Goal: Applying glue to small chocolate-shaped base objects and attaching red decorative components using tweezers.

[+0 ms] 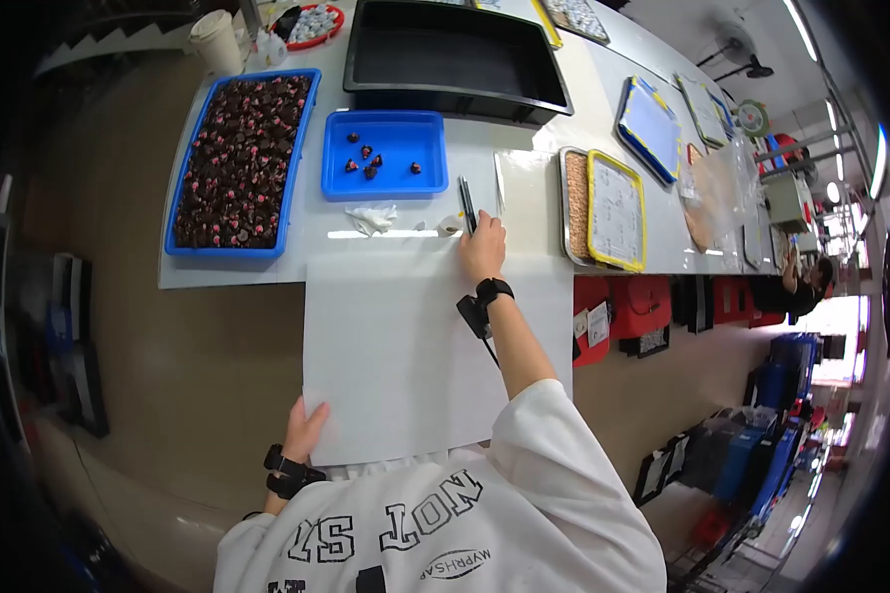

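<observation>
My left hand [307, 429] grips the lower left edge of a large white board [415, 346], thumb on top and fingers hidden beneath. The board reaches from my body to the table's front edge. My right hand [483, 247] is at the table's edge above the board's far end, its fingers closed around the near end of a slim dark pen-like tool [467, 201]. Whether that is a pen or tweezers is too small to tell. Left of it lie a small roll of tape [450, 224] and a crumpled white tissue [373, 219].
A blue tray [311, 99] full of dark and pink small pieces stands left, beside a smaller blue tray [425, 128] with several pieces. Behind is a large black bin [445, 59]. Yellow-rimmed trays [618, 212] lie right. Another person [806, 287] is far right.
</observation>
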A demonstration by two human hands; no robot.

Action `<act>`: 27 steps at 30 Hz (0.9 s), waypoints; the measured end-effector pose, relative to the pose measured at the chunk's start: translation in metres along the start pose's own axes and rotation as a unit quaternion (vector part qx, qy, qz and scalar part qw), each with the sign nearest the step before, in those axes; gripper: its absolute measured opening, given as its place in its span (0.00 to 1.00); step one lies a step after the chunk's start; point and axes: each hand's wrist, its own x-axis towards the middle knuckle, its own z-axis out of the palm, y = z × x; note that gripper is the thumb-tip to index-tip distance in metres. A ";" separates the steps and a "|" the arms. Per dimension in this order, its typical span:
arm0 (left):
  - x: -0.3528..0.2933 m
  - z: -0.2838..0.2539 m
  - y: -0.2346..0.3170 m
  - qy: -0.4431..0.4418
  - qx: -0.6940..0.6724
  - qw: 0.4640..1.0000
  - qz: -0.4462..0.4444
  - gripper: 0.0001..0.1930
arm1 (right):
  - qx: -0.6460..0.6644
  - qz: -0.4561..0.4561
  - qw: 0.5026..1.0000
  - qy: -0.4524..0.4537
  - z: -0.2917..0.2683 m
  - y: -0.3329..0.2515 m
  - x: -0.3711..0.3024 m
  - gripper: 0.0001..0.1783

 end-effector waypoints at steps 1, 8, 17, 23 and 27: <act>-0.009 0.006 0.002 -0.001 -0.022 1.000 -0.007 0.21 | 0.002 -0.006 1.000 -0.019 -0.006 0.002 -0.003 0.27; 0.009 0.030 -0.007 0.038 -0.044 0.997 0.042 0.20 | 0.049 0.013 0.996 -0.080 -0.013 0.007 0.039 0.18; 0.005 0.035 0.002 0.043 -0.093 0.995 0.012 0.21 | 0.430 0.090 0.895 -0.079 -0.056 0.067 -0.021 0.17; 0.018 0.028 -0.002 0.034 -0.133 0.991 0.000 0.23 | 0.304 -0.011 0.934 -0.189 -0.078 0.064 -0.108 0.13; 0.029 0.011 -0.021 0.022 -0.120 0.992 -0.039 0.23 | 0.214 -0.123 0.955 -0.164 -0.073 0.051 -0.108 0.12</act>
